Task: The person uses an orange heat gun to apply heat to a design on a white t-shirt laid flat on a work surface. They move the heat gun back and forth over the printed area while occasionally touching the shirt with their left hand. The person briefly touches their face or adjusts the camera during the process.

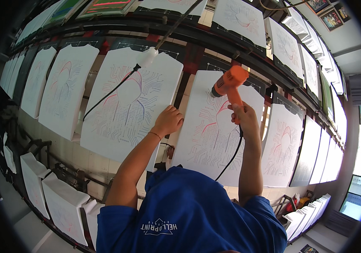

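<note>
An orange heat gun point(230, 82) with a dark nozzle is gripped by its handle in my right hand point(245, 117). Its nozzle points left and down over the upper part of a white T-shirt point(193, 143), printed with a red and blue circuit-like figure. A black cord runs down from the handle. My left hand point(168, 121) is closed in a loose fist with nothing showing in it. It rests by the right edge of another printed white T-shirt point(100, 141), which lies flat to the left.
A white socket connector point(147, 57) hangs over the left shirt, its black cord crossing the print. More printed shirts point(282, 147) lie on boards in rows on both sides. Dark metal rails point(248, 55) run along the far side. Behind me stand more shirt-covered boards point(62, 211).
</note>
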`<state>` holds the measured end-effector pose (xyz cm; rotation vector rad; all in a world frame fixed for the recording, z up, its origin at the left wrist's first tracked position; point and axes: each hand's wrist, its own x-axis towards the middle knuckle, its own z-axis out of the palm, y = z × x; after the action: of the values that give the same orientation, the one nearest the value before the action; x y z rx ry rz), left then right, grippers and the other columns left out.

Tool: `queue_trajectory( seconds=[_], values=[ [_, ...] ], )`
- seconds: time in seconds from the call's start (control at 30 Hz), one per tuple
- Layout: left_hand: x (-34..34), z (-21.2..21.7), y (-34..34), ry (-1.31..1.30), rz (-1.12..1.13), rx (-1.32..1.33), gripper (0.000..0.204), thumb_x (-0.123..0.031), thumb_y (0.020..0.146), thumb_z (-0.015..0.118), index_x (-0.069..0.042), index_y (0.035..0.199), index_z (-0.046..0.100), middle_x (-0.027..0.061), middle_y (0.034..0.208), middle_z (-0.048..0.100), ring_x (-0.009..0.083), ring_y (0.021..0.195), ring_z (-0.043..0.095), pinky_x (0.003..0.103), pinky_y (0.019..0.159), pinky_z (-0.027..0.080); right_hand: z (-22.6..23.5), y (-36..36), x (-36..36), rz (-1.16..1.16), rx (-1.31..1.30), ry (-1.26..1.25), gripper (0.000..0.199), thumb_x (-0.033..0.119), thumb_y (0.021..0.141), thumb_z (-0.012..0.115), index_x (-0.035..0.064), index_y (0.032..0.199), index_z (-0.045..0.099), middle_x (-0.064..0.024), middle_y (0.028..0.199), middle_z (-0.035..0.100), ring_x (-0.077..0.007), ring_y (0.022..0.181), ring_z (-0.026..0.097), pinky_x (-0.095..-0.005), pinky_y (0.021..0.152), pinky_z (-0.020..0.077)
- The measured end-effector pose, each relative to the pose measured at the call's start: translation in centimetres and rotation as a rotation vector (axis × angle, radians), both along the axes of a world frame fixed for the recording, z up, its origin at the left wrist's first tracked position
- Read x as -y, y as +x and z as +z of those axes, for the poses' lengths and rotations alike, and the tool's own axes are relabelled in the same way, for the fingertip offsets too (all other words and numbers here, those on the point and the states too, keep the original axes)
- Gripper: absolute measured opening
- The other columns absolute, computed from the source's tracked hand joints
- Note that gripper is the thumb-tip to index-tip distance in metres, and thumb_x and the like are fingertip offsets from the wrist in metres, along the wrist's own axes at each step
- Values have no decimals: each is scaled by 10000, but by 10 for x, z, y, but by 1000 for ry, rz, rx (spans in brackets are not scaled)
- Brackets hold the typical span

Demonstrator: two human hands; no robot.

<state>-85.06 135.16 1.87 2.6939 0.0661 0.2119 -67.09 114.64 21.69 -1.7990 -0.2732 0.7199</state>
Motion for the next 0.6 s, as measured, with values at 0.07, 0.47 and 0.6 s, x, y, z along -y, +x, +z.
queue_trajectory(
  seconds=[0.07,0.47,0.6],
  values=[
    [0,1,0,-4,-1,26,160,-162,846,600,-33,815,689,90,867,644,250,940,583,407,1072,397,-1,-2,-4,55,29,-38,411,226,928,627,-67,1213,587,-39,800,600,-71,635,536,-228,573,451],
    [0,7,-2,-47,5,231,142,-134,827,626,-9,762,647,102,827,611,276,915,561,396,960,461,-11,-1,-21,117,26,-39,429,216,926,633,-56,1254,583,-4,706,557,-68,611,524,-224,561,417],
    [0,6,-2,-33,19,230,155,-148,839,612,-20,764,656,93,839,615,267,921,554,385,957,460,-12,-4,-20,124,37,-49,388,244,961,611,-71,1188,609,-50,783,626,-77,617,532,-228,580,462]
  ],
)
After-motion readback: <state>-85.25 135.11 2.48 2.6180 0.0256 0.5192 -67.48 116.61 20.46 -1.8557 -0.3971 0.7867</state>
